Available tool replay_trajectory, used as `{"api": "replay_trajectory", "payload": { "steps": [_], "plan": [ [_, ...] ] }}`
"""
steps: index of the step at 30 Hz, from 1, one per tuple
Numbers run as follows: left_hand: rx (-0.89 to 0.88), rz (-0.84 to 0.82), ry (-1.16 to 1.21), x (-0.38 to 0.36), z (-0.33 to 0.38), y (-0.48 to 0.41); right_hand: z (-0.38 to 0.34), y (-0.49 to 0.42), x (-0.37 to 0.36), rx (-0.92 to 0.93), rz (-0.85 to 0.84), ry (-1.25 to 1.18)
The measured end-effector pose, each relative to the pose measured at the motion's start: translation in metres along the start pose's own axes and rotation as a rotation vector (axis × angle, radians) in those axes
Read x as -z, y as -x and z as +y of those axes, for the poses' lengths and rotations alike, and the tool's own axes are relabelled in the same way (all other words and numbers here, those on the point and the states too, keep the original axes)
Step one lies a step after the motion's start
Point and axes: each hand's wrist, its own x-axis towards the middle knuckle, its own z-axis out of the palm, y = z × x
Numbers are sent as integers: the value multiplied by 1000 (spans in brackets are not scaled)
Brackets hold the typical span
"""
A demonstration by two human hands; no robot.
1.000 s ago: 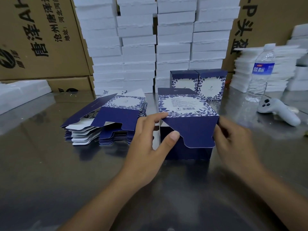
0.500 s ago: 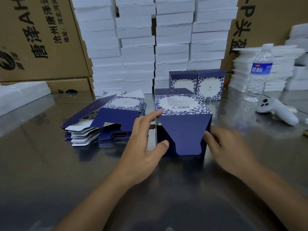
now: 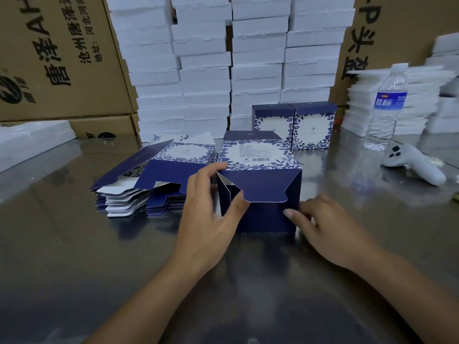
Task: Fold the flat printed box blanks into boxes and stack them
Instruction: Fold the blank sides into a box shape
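Note:
A navy box with a white floral panel [image 3: 258,157] lies on its side on the steel table, its open end facing me. Its tongue flap [image 3: 263,187] hangs down over the opening. My left hand [image 3: 211,209] grips the box's left corner, index finger on top and thumb against the left side flap. My right hand [image 3: 330,229] presses its fingertips on the lower right flap. A pile of flat blanks [image 3: 154,180] lies to the left. Two folded boxes [image 3: 295,125] stand side by side behind.
White foam trays are stacked high along the back [image 3: 231,65] and at the right [image 3: 397,100]. A water bottle [image 3: 387,108] and a white controller [image 3: 414,162] sit at the right. Brown cartons [image 3: 57,58] line the left rear. A foam piece [image 3: 29,142] lies far left.
The tongue flap has been folded further down over the opening. My right hand slid in to the lower right flap, and my left thumb moved onto the left side flap.

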Motion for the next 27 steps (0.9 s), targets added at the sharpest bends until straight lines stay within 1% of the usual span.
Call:
{"api": "replay_trajectory", "payload": {
  "steps": [5,9,11,15,22,27],
  "plan": [
    [36,-13,52,0,3,1,-2,0,3,-26,20,18],
    [67,32,116,1,6,0,-5,1,2,-15,27,-11],
    [87,61,157,2,7,0,-5,1,1,-15,-10,-41],
    [118,96,199,3,6,-2,-3,1,-3,10,-105,25],
    [105,111,217,3,9,-2,-4,1,-2,-14,-81,-2],
    [152,140,258,6,10,-3,-6,3,-1,-10,-82,-25]
  ]
}}
